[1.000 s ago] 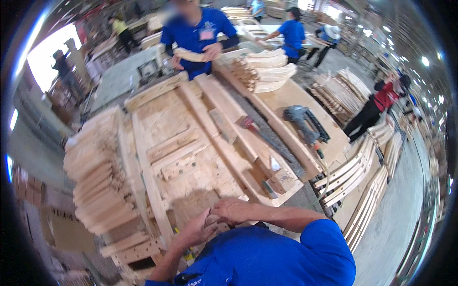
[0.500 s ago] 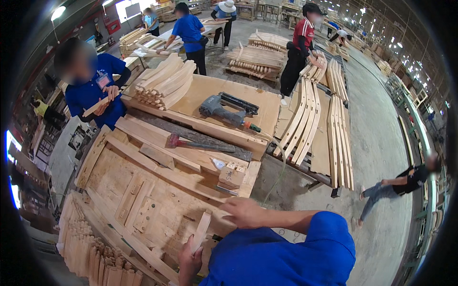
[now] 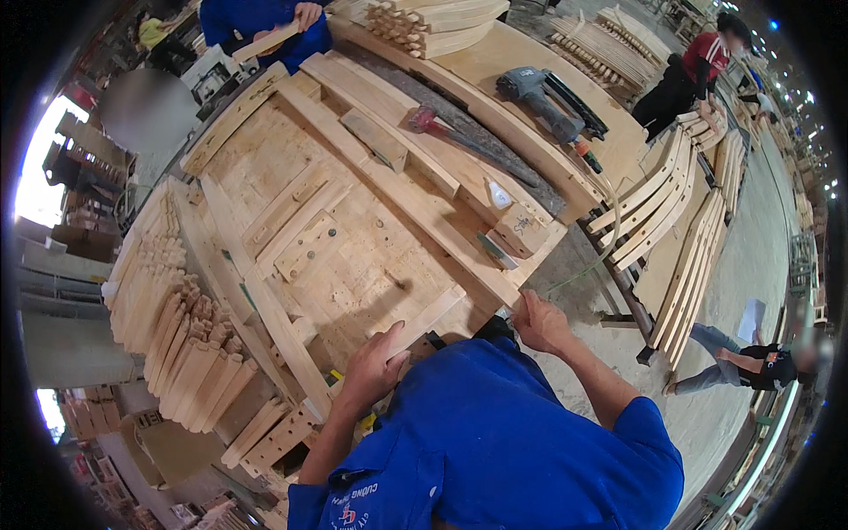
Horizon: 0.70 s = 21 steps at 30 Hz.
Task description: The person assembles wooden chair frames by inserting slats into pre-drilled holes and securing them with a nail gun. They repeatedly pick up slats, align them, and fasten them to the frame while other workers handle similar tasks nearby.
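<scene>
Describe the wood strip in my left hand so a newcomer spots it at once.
Find the pale wooden work surface mid-picture, then its near edge, beside the blue shirt. There your left hand grips a straight, pale wood strip angled away to the right. Unlike the stacked pieces at left and the co-worker's stick at top, it sits in your hand.

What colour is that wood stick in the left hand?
The wood stick in the left hand is pale tan, seen best in the head view.
</scene>
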Each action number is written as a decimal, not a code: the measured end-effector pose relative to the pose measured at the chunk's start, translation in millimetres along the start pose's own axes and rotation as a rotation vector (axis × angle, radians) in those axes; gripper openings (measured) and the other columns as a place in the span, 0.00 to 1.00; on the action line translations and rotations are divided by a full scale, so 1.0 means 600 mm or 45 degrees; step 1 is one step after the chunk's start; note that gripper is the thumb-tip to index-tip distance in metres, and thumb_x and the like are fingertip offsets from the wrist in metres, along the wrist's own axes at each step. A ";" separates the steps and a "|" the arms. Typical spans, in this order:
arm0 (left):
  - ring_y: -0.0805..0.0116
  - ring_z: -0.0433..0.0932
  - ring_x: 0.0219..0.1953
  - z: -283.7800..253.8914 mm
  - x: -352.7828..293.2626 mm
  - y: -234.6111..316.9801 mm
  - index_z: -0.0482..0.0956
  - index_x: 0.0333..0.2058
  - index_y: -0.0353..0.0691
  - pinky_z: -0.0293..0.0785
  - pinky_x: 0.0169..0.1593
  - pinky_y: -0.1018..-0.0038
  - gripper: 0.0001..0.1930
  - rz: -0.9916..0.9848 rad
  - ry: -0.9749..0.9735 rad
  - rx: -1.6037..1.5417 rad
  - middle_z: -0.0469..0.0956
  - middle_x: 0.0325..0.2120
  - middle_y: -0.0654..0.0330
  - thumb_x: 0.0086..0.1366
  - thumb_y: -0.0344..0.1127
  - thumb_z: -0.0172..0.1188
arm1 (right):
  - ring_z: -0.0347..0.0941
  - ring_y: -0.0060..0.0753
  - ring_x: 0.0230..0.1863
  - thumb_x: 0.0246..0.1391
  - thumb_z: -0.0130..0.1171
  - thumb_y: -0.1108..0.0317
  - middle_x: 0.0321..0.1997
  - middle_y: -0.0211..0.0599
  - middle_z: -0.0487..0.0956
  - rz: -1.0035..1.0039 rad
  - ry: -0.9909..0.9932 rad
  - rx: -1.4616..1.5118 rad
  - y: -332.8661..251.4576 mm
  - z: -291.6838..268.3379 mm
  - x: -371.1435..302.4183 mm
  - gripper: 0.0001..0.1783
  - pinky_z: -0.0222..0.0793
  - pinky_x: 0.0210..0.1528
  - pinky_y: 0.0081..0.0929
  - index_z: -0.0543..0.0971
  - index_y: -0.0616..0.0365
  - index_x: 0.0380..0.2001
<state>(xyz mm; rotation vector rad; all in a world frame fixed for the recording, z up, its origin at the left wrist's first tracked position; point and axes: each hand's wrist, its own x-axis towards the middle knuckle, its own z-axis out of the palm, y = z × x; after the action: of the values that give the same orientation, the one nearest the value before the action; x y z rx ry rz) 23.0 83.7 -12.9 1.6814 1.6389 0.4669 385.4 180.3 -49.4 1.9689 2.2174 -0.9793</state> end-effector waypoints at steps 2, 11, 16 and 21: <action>0.41 0.82 0.53 0.007 -0.005 -0.007 0.72 0.70 0.42 0.78 0.56 0.53 0.30 -0.016 0.013 -0.002 0.82 0.51 0.45 0.72 0.41 0.63 | 0.83 0.70 0.53 0.60 0.69 0.51 0.51 0.65 0.85 0.089 -0.111 -0.055 -0.046 -0.045 0.002 0.36 0.79 0.55 0.58 0.70 0.62 0.62; 0.41 0.82 0.51 0.002 0.004 -0.005 0.71 0.70 0.43 0.79 0.55 0.52 0.30 0.051 0.035 0.021 0.82 0.50 0.46 0.72 0.42 0.63 | 0.80 0.79 0.50 0.61 0.68 0.54 0.43 0.75 0.83 -0.078 -0.286 0.115 -0.061 -0.050 -0.003 0.32 0.76 0.54 0.64 0.68 0.69 0.54; 0.41 0.82 0.51 0.015 -0.003 -0.018 0.70 0.70 0.43 0.79 0.54 0.52 0.30 0.024 0.079 0.006 0.81 0.50 0.45 0.72 0.41 0.63 | 0.81 0.78 0.46 0.62 0.68 0.56 0.40 0.73 0.83 -0.075 -0.167 0.019 -0.095 -0.065 -0.025 0.30 0.76 0.51 0.64 0.69 0.69 0.52; 0.41 0.82 0.51 0.010 0.001 -0.010 0.71 0.71 0.43 0.80 0.53 0.53 0.30 -0.001 0.047 0.006 0.82 0.50 0.46 0.72 0.40 0.62 | 0.81 0.78 0.44 0.62 0.67 0.57 0.39 0.71 0.84 -0.123 -0.102 -0.016 -0.091 -0.074 -0.040 0.28 0.77 0.48 0.64 0.69 0.68 0.52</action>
<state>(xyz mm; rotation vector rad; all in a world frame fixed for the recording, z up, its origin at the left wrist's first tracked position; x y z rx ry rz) 22.9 82.3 -21.2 1.6848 1.6690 0.4967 358.0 179.0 19.5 1.7985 2.2885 -1.0324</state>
